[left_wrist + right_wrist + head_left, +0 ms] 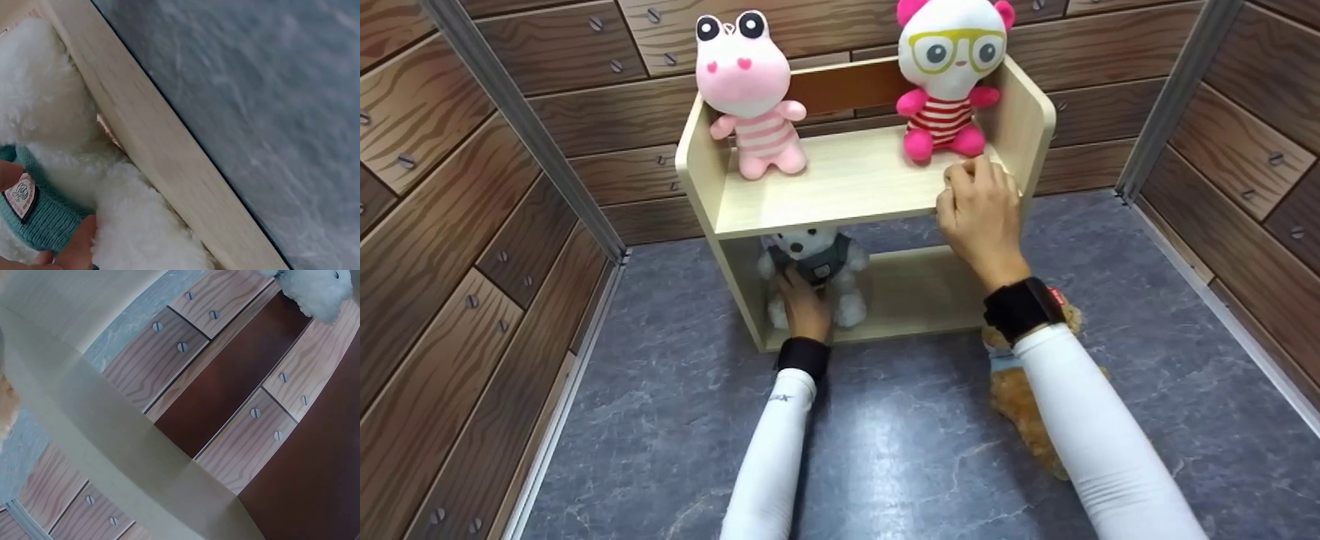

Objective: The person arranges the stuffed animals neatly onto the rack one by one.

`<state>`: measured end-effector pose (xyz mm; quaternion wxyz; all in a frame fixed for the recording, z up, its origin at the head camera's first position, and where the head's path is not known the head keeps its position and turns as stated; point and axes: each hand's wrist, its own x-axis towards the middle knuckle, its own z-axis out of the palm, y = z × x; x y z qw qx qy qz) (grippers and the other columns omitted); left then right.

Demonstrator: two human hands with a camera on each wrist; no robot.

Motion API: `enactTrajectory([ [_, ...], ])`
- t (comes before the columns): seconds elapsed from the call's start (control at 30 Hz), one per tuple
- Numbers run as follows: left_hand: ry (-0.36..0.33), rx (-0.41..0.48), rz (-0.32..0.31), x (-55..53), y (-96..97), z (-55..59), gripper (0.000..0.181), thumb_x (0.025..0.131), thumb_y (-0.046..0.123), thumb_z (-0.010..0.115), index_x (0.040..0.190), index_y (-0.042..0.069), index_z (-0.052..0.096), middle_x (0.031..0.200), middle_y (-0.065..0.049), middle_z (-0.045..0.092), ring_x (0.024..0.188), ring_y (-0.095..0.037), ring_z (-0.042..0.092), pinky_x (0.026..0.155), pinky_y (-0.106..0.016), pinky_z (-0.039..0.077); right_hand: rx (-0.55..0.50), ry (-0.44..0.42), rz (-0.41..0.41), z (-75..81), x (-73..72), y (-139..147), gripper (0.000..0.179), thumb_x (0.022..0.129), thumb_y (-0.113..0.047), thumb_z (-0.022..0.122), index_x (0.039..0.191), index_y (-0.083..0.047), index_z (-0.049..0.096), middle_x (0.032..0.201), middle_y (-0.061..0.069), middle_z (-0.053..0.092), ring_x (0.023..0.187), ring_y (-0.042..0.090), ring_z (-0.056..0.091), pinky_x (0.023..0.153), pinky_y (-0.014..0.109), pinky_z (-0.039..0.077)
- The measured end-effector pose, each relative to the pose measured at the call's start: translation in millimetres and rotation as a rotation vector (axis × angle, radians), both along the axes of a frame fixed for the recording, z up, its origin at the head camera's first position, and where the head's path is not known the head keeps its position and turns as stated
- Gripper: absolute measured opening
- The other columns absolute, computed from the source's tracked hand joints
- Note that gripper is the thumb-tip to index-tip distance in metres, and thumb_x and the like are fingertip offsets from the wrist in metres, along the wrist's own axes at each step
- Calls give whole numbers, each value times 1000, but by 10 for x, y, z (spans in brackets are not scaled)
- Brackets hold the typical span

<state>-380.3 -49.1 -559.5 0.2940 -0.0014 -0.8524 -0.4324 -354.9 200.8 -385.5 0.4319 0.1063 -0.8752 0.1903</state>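
On the lower level of a pale wooden shelf [840, 169] sits a white plush bear [851, 307] in a teal knit outfit [59, 222] with a label. My left hand [808, 307] holds it at the belly, with fingers on the knit near the label. The bear's head is partly hidden under the upper board. My right hand [981, 214] grips the front edge of the upper board near its right end, fingers curled over the top. Just behind those fingers sits a plush panda [945, 120] with yellow glasses and a red striped outfit.
A pink plush hippo-like toy [761, 120] sits at the upper board's left end. On the grey marbled floor [660, 420] a brown plush toy [1027, 405] lies partly under my right forearm. Wood-patterned walls [457, 300] enclose the space on the left, back and right.
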Motion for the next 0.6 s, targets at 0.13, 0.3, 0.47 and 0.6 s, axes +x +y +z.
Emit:
enactTrajectory([
  [0.13,13,-77,10,51,-15,-40,57,90,12,71,135,-12,47,140,-40,36,126,-53,44,99,-56,46,0,28,14,-32,34,23,33,94,-24,41,100,0,64,109,22,62,101,41,57,90,53,41],
  [0.3,55,-201,10,90,-18,-76,36,89,9,70,120,-8,63,131,-36,47,120,-53,45,93,-57,49,35,78,18,-85,94,61,39,99,-27,39,105,1,66,115,24,63,109,42,57,100,54,39],
  [0.47,22,-304,10,143,-5,-46,21,88,11,72,97,-8,70,117,-34,57,115,-53,49,97,-58,45,108,104,28,-148,152,129,42,101,-28,39,114,3,65,120,27,62,116,44,55,106,54,37],
  [0.6,-14,-341,4,196,22,-6,24,87,16,75,91,-8,71,116,-35,59,113,-52,50,94,-57,47,123,142,27,-174,188,172,42,100,-28,44,115,6,64,120,28,62,116,45,55,107,53,39],
])
